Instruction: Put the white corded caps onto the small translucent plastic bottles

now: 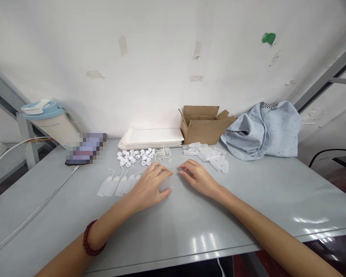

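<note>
Forearms [248, 217] end in parted fingers [188, 167], bottles [165, 184] under left hand [148, 186], caps [132, 159] and box [206, 132] beyond.

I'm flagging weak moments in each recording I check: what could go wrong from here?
The person's left hand partly hides the row of translucent plastic bottles, so a sideways brush might knock neighbouring ones out of line. The thin white strings lie in a loose, overlapping heap, so pulling one could drag others along. The small white plastic caps lie loose right beside that heap, and a snagged string might scatter a few.
</note>
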`<state>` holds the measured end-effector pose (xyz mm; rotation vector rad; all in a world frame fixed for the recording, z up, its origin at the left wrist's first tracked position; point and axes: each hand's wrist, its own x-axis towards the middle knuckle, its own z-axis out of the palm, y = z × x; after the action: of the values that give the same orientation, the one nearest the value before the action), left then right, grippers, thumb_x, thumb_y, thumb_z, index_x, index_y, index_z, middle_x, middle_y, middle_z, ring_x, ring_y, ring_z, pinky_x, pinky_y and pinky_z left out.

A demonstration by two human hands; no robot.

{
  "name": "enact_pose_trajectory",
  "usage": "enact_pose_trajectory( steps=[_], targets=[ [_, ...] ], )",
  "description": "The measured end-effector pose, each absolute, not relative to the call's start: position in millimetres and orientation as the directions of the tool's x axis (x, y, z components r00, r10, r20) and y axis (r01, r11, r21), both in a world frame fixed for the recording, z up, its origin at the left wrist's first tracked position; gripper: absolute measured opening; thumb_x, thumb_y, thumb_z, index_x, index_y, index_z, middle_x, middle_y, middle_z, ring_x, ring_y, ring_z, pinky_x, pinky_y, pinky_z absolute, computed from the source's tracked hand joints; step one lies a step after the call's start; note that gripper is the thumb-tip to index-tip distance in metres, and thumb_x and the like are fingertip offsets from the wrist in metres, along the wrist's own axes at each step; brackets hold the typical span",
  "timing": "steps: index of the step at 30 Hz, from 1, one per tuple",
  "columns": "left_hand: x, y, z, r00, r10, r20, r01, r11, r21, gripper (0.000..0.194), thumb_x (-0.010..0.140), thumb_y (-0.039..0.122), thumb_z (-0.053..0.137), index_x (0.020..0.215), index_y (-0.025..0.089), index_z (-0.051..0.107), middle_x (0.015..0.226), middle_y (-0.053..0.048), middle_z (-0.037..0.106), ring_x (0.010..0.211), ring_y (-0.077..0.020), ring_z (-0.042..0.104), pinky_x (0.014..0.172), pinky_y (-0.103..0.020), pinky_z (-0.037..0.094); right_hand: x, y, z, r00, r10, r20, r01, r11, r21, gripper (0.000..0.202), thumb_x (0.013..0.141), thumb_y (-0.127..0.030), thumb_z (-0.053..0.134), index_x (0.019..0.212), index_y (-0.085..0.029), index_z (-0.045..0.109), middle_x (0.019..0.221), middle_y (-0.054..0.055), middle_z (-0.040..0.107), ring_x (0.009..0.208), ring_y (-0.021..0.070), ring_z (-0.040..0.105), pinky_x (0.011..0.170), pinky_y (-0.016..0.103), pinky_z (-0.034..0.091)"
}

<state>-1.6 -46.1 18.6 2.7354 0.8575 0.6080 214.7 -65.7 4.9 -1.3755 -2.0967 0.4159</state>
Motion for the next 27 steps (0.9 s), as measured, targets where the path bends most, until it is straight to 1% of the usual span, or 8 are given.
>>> enact_pose_trajectory(
  steps=[3, 5, 8, 12, 15, 19, 22, 27],
  targets=[
    [-2, -47, 18, 0.747, 0.577, 0.33, 0.493, -0.814, 0.308, 0.032, 0.08, 0.021, 0.061, 0.111, 0.018, 0.058, 0.106, -0.01, 0.06, 0.109, -0.029, 0.047, 0.091, -0.047, 0.046, 224, -59, 0, -0.297, 0.864, 0.407, 0.794, 0.46, -0.398, 0.021, 0.091, -0.02, 0.044, 0.104, -0.014, 0.06, 0.104, 0.015, 0.058, 0.098, 0.0249, 0.055, 0.085, 0.04, 0.048],
    [-1, -46, 17, 0.743, 0.578, 0.338, 0.488, -0.813, 0.318, 0.033, 0.081, 0.026, 0.062, 0.112, 0.018, 0.058, 0.108, -0.01, 0.06, 0.11, -0.0289, 0.046, 0.091, -0.047, 0.046, 229, -55, 0, -0.305, 0.845, 0.439, 0.846, 0.452, -0.283, 0.023, 0.091, -0.019, 0.042, 0.106, -0.012, 0.059, 0.109, 0.018, 0.056, 0.103, 0.027, 0.053, 0.087, 0.042, 0.047],
    [-2, -44, 17, 0.711, 0.601, 0.365, 0.491, -0.796, 0.355, 0.033, 0.085, 0.035, 0.058, 0.113, 0.018, 0.057, 0.111, -0.011, 0.059, 0.11, -0.0281, 0.047, 0.092, -0.047, 0.046, 237, -49, 0, -0.307, 0.842, 0.444, 0.912, 0.394, -0.115, 0.025, 0.091, -0.017, 0.042, 0.108, -0.01, 0.059, 0.118, 0.021, 0.054, 0.112, 0.0308, 0.048, 0.091, 0.045, 0.044],
    [-5, -38, 18, 0.659, 0.655, 0.371, 0.533, -0.754, 0.384, 0.032, 0.092, 0.036, 0.047, 0.114, 0.016, 0.057, 0.116, -0.011, 0.058, 0.116, -0.0274, 0.044, 0.095, -0.048, 0.044, 246, -42, -3, -0.277, 0.871, 0.407, 0.957, 0.287, 0.038, 0.027, 0.091, -0.017, 0.041, 0.109, -0.007, 0.058, 0.127, 0.025, 0.049, 0.126, 0.0355, 0.038, 0.099, 0.051, 0.036],
    [-3, -34, 18, 0.656, 0.666, 0.354, 0.558, -0.745, 0.367, 0.036, 0.094, 0.038, 0.041, 0.12, 0.018, 0.055, 0.123, -0.011, 0.056, 0.122, -0.028, 0.04, 0.098, -0.049, 0.042, 249, -39, -7, -0.245, 0.9, 0.36, 0.969, 0.236, 0.07, 0.03, 0.091, -0.017, 0.041, 0.114, -0.007, 0.056, 0.129, 0.024, 0.05, 0.131, 0.0364, 0.034, 0.102, 0.056, 0.031],
    [5, -32, 16, 0.672, 0.676, 0.302, 0.602, -0.737, 0.308, 0.044, 0.094, 0.045, 0.037, 0.124, 0.017, 0.053, 0.131, -0.011, 0.053, 0.129, -0.0319, 0.033, 0.1, -0.052, 0.037, 248, -36, -8, -0.22, 0.917, 0.333, 0.974, 0.223, 0.029, 0.032, 0.092, -0.017, 0.04, 0.12, -0.01, 0.053, 0.127, 0.021, 0.054, 0.129, 0.0346, 0.037, 0.101, 0.059, 0.029],
    [13, -33, 15, 0.674, 0.681, 0.286, 0.624, -0.733, 0.273, 0.047, 0.094, 0.048, 0.034, 0.122, 0.016, 0.054, 0.128, -0.014, 0.054, 0.129, -0.0339, 0.034, 0.1, -0.055, 0.035, 246, -35, -5, -0.227, 0.914, 0.337, 0.97, 0.242, -0.004, 0.029, 0.092, -0.017, 0.039, 0.116, -0.01, 0.055, 0.125, 0.02, 0.055, 0.125, 0.0336, 0.041, 0.1, 0.057, 0.029],
    [23, -32, 18, 0.668, 0.697, 0.259, 0.655, -0.717, 0.239, 0.051, 0.094, 0.052, 0.031, 0.116, 0.013, 0.056, 0.119, -0.016, 0.056, 0.119, -0.0334, 0.042, 0.094, -0.053, 0.039, 243, -35, -1, -0.249, 0.911, 0.327, 0.963, 0.269, -0.015, 0.024, 0.091, -0.016, 0.043, 0.105, -0.012, 0.061, 0.112, 0.018, 0.06, 0.109, 0.0306, 0.051, 0.098, 0.05, 0.034]
  ],
)
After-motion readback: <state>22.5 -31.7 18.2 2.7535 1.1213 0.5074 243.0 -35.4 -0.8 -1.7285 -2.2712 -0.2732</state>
